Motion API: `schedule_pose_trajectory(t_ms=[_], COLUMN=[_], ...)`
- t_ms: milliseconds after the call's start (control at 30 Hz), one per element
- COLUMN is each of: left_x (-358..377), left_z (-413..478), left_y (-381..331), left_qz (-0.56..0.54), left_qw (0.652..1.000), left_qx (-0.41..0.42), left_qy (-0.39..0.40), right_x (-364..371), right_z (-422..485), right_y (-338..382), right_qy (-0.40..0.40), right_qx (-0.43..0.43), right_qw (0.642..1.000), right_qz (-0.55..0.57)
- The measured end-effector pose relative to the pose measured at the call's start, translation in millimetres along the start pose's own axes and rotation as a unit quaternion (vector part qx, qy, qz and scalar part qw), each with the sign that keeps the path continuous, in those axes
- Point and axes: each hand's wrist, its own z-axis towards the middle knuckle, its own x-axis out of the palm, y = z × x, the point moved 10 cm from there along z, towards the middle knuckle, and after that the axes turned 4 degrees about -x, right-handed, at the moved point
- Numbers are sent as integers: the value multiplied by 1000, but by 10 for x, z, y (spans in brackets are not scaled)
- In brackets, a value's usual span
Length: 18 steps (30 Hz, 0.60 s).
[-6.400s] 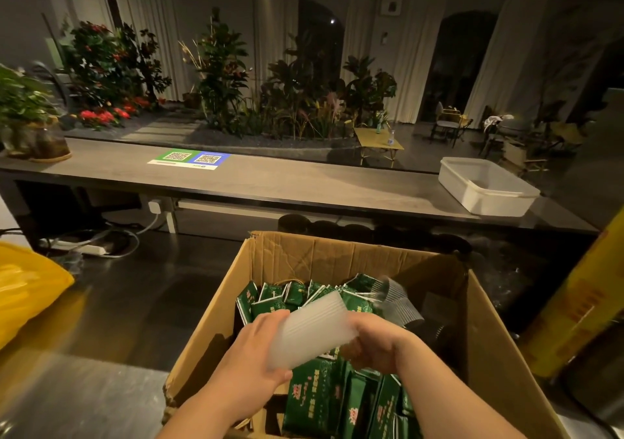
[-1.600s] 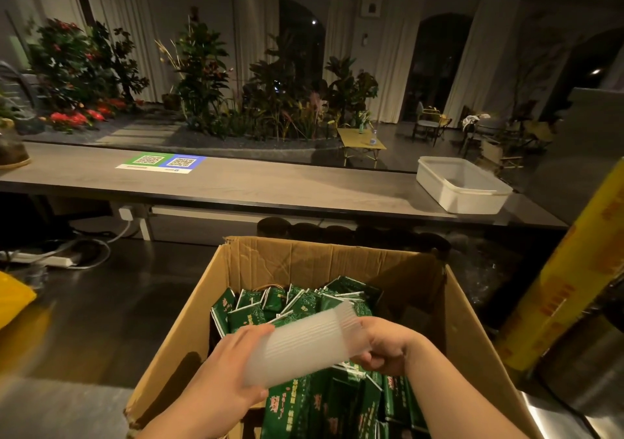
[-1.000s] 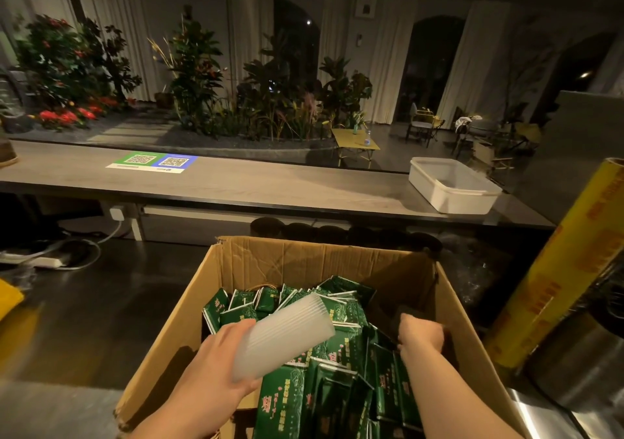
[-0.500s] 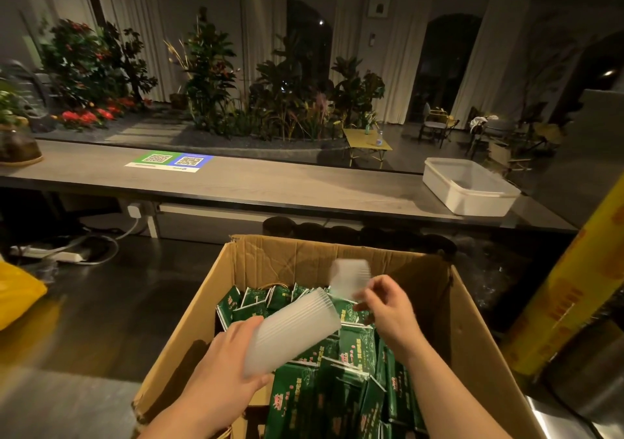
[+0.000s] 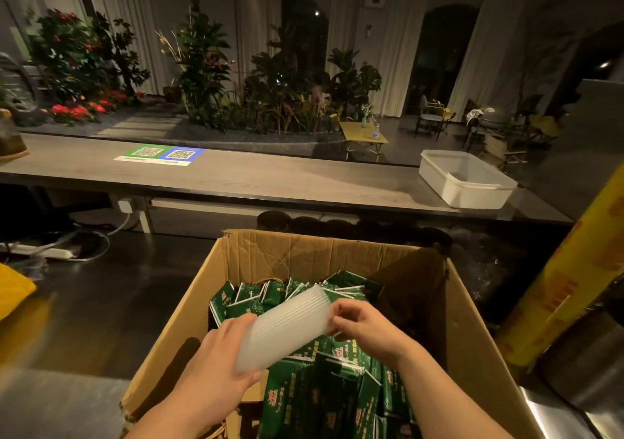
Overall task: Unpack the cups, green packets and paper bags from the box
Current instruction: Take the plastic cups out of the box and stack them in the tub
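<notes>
"Head view is up. What surface and room do I have?"

"I see the cardboard box (image 5: pixel 304 256) standing open on a dark, glossy tabletop (image 5: pixel 101 303). A long grey tabletop (image 5: pixel 270 181) runs behind it, carrying a QR-code sheet (image 5: pixel 158 154) and a white tub (image 5: pixel 466 181). Past that there is a bed of plants (image 5: pixel 270 94) with red flowers at the left, then pale curtains (image 5: pixel 391 50). A yellow roll (image 5: pixel 567 286) leans at my right and a yellow bag (image 5: pixel 13 290) shows at the left edge."

"And the hands?"

"My left hand (image 5: pixel 216 364) is wrapped round the narrow end of the stack of cups (image 5: pixel 287 327), which lies tilted over the green packets (image 5: pixel 320 388) inside the box. My right hand (image 5: pixel 368 330) has curled fingers pinching the stack's wide end."

"What differs from half a second back?"

"Then the right hand was raised above the packets with one loose cup, apart from the stack. Now it has dropped to the stack's rim, and no cup shows separately. The left hand's grip is unchanged."
</notes>
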Motion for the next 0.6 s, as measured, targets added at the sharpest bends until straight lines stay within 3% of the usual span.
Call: schedule_pose_trajectory(t_ms=[67,133,200,233,400,600], left_x=[3,3,14,13,-5,-1], left_z=[2,4,8,9,8,4], left_y=[18,15,7,7,-24,-13], left_qz=[0,1,5,7,6,1], left_qw=[1000,1000,1000,1000,1000,1000], left_qx=[-4,-3,-2,-4,-4,-6], left_qy=[0,-1,0,1,-2,0], right_x=[24,-288,-764,-923,-1021,-929], right_z=[37,88,-24,-80,-150,-24], right_y=[-18,-110,-230,-334,-994,-1003], right_qy=[-9,-142,-293,-316,-189,-186], right_qx=[8,25,77,109,254,255], right_qw=[1000,990,944,926,923,917], right_qz=[27,-10,-132,-173,-220,-243])
